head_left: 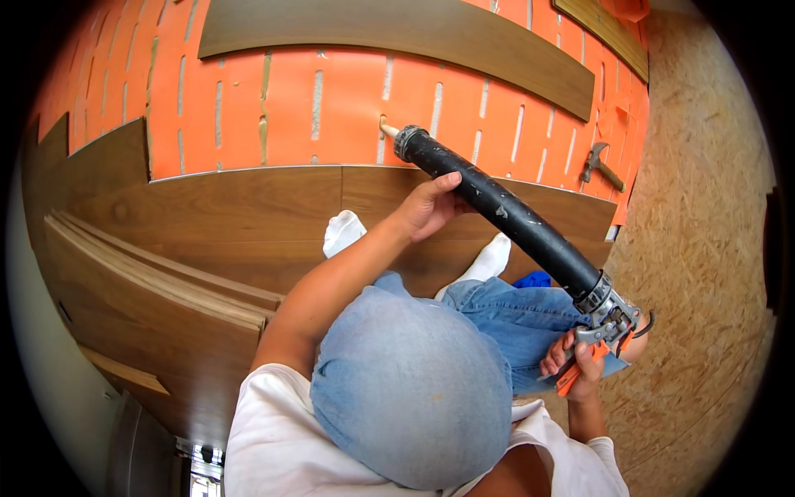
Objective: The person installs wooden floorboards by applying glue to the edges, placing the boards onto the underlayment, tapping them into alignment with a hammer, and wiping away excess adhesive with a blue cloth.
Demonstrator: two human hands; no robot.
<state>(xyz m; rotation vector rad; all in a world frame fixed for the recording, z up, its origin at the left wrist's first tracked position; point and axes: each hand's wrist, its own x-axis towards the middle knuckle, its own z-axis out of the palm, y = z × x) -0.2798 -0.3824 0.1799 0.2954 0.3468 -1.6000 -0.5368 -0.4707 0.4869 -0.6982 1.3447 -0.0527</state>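
A long black caulking gun [513, 217] slants across the view from lower right to upper left. My right hand [573, 364] is wrapped around its orange-and-silver trigger handle. Under the front half of the barrel, my left hand [434, 207] supports the tube with its thumb against the side. The pale nozzle tip [388, 129] meets a slot in the orange underlayment [348, 99]. Tan adhesive beads [263, 139] fill some slots to the left of the nozzle, while other slots show grey subfloor.
A loose brown plank [397, 33] lies across the underlayment. Laid planks [248, 207] border it nearer me. A hammer [601, 168] rests at the right edge, beside bare particle board [704, 207]. Stacked planks [157, 282] stand on my left.
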